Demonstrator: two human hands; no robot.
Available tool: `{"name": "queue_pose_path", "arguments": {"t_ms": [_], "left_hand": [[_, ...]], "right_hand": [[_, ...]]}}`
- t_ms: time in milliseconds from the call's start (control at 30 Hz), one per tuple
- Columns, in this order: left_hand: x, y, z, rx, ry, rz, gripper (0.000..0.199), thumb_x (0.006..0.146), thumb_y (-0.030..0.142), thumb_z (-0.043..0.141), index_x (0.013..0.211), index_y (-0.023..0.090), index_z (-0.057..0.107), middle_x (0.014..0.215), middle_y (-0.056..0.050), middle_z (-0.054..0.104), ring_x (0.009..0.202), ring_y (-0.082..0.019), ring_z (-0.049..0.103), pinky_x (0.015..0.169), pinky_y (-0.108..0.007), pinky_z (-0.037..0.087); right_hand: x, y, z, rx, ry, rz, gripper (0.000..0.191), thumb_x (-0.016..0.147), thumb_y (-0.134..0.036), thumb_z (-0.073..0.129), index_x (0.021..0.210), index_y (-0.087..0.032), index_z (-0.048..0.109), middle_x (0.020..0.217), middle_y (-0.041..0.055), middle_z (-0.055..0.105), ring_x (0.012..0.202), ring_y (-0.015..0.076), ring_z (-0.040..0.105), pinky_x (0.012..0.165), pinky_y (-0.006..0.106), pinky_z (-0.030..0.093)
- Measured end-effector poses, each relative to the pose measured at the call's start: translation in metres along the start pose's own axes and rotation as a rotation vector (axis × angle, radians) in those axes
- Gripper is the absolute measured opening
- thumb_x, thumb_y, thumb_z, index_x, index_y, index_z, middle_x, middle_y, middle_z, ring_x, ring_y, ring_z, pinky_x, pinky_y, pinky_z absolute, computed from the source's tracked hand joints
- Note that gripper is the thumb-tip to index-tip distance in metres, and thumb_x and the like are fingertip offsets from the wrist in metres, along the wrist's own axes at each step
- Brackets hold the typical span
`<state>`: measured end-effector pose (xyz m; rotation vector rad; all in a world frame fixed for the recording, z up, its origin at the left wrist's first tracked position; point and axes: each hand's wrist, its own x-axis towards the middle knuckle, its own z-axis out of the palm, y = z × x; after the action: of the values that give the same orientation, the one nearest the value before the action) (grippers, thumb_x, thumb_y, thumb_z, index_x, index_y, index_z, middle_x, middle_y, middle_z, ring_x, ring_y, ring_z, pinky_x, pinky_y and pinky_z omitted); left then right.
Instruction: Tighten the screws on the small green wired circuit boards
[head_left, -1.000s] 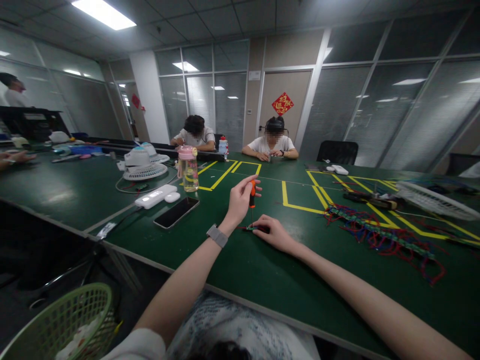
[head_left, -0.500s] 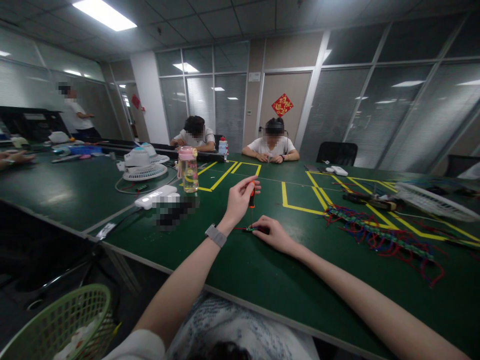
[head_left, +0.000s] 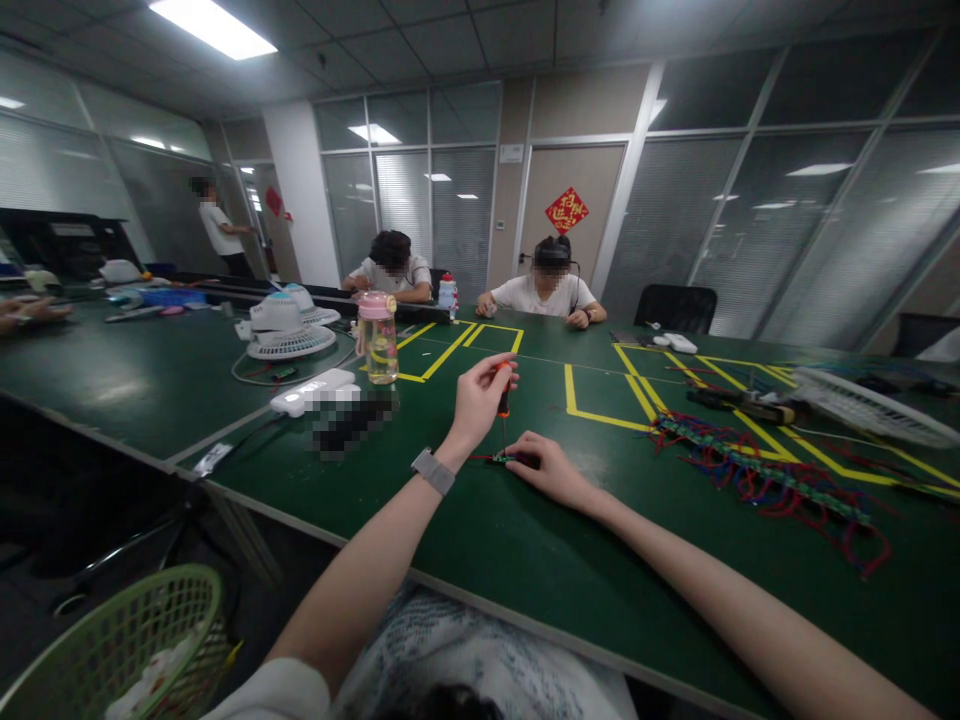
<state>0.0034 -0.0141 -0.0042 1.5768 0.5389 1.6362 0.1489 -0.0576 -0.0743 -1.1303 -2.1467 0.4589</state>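
My left hand (head_left: 482, 397) is closed on the orange-and-black handle of a screwdriver (head_left: 504, 403), which stands upright. The thin shaft points down to a small green circuit board (head_left: 498, 459) on the table. From the left side of the board runs a red wire (head_left: 480, 457). My right hand (head_left: 550, 466) lies on the table, its fingertips pinching the right end of the board, so part of it is hidden. The tip of the screwdriver is too small to make out exactly.
Right on the green table (head_left: 465, 520) lies a row of circuit boards (head_left: 772, 470) with red and blue wires. To the left stand a pink-lidded bottle (head_left: 380, 340), a white power strip (head_left: 315, 392) and fans (head_left: 289, 335). A green basket (head_left: 112, 640) is below the edge. Two people sit opposite.
My hands, the screwdriver and the board keep nearly the same place. The person walking at the far left has moved right, and the person opposite has spread their hands apart.
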Motion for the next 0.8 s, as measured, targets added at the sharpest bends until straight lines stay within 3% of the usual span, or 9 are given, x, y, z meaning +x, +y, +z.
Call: {"name": "queue_pose_path", "arguments": {"t_ms": [167,267,367,500,600,700,800], "left_hand": [[-0.0011,0.0041,-0.0030,0.194,0.065,0.116,0.017,0.078,0.030,0.063,0.085,0.017,0.072,0.096,-0.007,0.060,0.092,-0.016,0.058,0.075,-0.024,0.049],[0.0002,0.0019,-0.0018,0.026,-0.007,0.047,0.025,0.086,0.028,0.049,0.097,0.018,0.069,0.108,-0.008,0.060,0.096,-0.018,0.060,0.078,-0.028,0.051],[0.0002,-0.0010,0.0006,-0.126,-0.080,-0.034,0.030,0.087,0.029,0.049,0.110,0.016,0.063,0.103,-0.009,0.065,0.085,-0.017,0.064,0.074,-0.032,0.053],[-0.0022,0.0017,0.0006,0.048,-0.033,0.035,0.026,0.076,0.030,0.066,0.098,0.016,0.068,0.090,-0.006,0.065,0.078,-0.014,0.062,0.069,-0.025,0.051],[-0.0026,0.0051,-0.0009,0.137,-0.008,0.094,0.019,0.077,0.030,0.064,0.089,0.018,0.071,0.100,-0.007,0.062,0.090,-0.015,0.060,0.072,-0.023,0.050],[-0.0016,0.0054,-0.0005,-0.026,-0.078,0.023,0.025,0.086,0.030,0.051,0.099,0.017,0.069,0.108,-0.009,0.062,0.094,-0.017,0.061,0.077,-0.028,0.051],[-0.0013,0.0048,0.0011,-0.119,-0.122,-0.058,0.030,0.086,0.031,0.052,0.107,0.015,0.065,0.097,-0.009,0.067,0.080,-0.016,0.064,0.072,-0.031,0.053]], "right_hand": [[-0.0002,-0.0010,-0.0006,0.004,-0.001,0.008,0.018,0.081,-0.018,0.059,0.095,-0.016,0.071,0.083,0.0046,0.058,0.071,0.0141,0.053,0.066,0.026,0.043],[-0.0003,-0.0004,-0.0004,0.014,-0.002,0.008,0.018,0.082,-0.019,0.059,0.095,-0.017,0.071,0.083,0.0047,0.058,0.070,0.0140,0.053,0.066,0.026,0.044],[-0.0004,0.0007,-0.0002,0.020,0.001,0.005,0.018,0.082,-0.020,0.059,0.095,-0.017,0.071,0.084,0.0048,0.058,0.071,0.0141,0.054,0.066,0.027,0.044],[-0.0005,0.0017,0.0002,0.015,0.004,-0.005,0.018,0.081,-0.020,0.059,0.095,-0.017,0.071,0.084,0.0049,0.058,0.072,0.0144,0.054,0.067,0.027,0.045],[-0.0004,0.0025,0.0007,0.014,0.005,-0.005,0.018,0.082,-0.020,0.059,0.095,-0.016,0.071,0.083,0.0050,0.058,0.071,0.0144,0.054,0.066,0.027,0.044],[-0.0003,0.0032,0.0013,0.012,0.011,-0.009,0.018,0.081,-0.020,0.059,0.095,-0.016,0.071,0.082,0.0047,0.058,0.070,0.0143,0.053,0.066,0.027,0.044],[-0.0003,0.0033,0.0013,0.009,0.006,-0.004,0.018,0.081,-0.020,0.059,0.095,-0.017,0.070,0.083,0.0044,0.058,0.070,0.0142,0.053,0.065,0.027,0.044]]}}
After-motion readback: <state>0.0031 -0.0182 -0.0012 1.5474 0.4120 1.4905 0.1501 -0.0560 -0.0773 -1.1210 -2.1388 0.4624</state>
